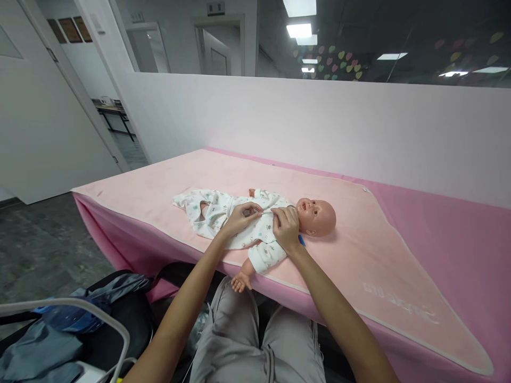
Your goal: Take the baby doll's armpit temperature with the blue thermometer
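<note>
The largest item is a table draped in bright pink cloth point(471, 250), set against a white wall point(319, 122). Over the drape lies a pale pink mat with a light edge point(379, 266).

On the mat, beside the near edge, is a bald, flesh-toned baby doll point(324, 217). It lies on its back, head to the right and legs to the left, its long axis running roughly along the near edge and crosswise to the wearer's reach. Its near forearm point(245, 271) extends over that edge. It wears a white, long-sleeved cloth garment with a small print point(263, 233).

Both hands rest at the garment's chest front, fingertips facing each other, slightly apart. The left hand point(239, 219) is nearer the waist and legs; thumb and forefinger appear pinched on the cloth. The right hand point(286, 226) is nearer the head and neck, its fingers curled; whether they grip cloth cannot be told.

Smallest noted is a blue piece point(301, 240) beside the doll's neck, partly hidden, kind undetermined.
</note>
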`<state>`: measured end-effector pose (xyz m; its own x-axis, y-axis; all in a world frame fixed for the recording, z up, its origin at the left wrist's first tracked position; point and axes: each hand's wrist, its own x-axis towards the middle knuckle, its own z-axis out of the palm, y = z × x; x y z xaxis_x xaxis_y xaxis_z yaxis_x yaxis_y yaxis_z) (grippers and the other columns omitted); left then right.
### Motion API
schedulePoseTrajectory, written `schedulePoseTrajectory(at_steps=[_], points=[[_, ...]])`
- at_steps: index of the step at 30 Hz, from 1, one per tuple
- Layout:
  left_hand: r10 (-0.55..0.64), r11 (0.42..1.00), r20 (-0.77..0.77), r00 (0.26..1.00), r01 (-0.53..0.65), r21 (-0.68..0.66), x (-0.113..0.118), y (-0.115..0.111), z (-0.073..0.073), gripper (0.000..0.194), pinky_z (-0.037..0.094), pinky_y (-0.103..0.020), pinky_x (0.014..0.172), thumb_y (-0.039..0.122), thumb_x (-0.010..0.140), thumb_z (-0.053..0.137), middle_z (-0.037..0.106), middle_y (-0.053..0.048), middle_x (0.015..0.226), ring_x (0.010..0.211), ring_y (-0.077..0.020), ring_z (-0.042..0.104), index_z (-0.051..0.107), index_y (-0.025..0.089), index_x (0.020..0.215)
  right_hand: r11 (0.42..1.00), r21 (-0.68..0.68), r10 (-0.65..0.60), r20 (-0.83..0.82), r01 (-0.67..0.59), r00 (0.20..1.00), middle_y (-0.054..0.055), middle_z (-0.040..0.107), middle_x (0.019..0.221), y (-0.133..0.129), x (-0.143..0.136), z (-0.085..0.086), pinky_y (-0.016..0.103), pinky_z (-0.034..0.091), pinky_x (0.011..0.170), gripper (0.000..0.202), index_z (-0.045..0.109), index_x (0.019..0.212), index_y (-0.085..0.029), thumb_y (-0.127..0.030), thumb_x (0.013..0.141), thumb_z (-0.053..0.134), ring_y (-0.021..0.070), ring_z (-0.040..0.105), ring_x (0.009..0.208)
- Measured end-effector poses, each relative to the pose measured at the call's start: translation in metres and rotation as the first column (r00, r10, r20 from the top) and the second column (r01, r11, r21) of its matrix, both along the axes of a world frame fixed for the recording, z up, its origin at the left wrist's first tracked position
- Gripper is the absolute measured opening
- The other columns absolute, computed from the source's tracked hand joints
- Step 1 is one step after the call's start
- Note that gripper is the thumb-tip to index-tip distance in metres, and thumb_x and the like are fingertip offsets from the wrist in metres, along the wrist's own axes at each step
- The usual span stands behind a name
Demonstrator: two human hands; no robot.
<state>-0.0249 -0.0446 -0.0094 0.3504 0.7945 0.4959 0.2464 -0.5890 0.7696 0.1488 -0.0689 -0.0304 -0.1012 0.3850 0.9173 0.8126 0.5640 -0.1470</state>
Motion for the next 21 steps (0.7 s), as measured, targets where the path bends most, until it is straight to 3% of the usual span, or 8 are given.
schedulePoseTrajectory(at_steps=[7,14,21], points=[[-0.041,0.998,0.01,0.999,0.041,0.037,-0.0002,0.0025,-0.0028,0.02,0.044,-0.026,0.071,0.032,0.079,0.06,0.062,-0.005,0.087,0.078,-0.0147,0.056,0.063,0.016,0.09,1.0,0.011,0.01,0.0,-0.01,1.0,0.005,0.065,0.081,0.0002,0.0003,-0.0012,0.032,0.039,0.073,0.023,0.061,0.092,-0.019,-0.009,0.084,0.042,0.0191,0.053,0.079],[-0.001,0.999,-0.035,0.999,0.003,0.048,0.0008,0.0002,-0.0011,0.019,0.041,-0.024,0.064,0.032,0.079,0.058,0.061,-0.003,0.08,0.067,-0.0126,0.05,0.063,0.016,0.088,0.998,0.061,0.025,-0.016,-0.024,1.0,0.005,0.064,0.083,0.0013,0.0003,-0.0032,0.032,0.041,0.075,0.022,0.06,0.094,-0.018,-0.01,0.085,0.042,0.0181,0.054,0.08],[0.026,0.997,-0.068,0.997,-0.021,0.076,0.0014,0.0009,-0.002,0.018,0.043,-0.025,0.066,0.03,0.078,0.058,0.063,-0.003,0.082,0.07,-0.0133,0.051,0.064,0.017,0.087,0.99,0.137,0.014,0.048,-0.021,0.999,0.006,0.063,0.084,0.0009,0.0004,-0.0042,0.032,0.042,0.074,0.024,0.061,0.095,-0.019,-0.008,0.084,0.043,0.018,0.053,0.079]])
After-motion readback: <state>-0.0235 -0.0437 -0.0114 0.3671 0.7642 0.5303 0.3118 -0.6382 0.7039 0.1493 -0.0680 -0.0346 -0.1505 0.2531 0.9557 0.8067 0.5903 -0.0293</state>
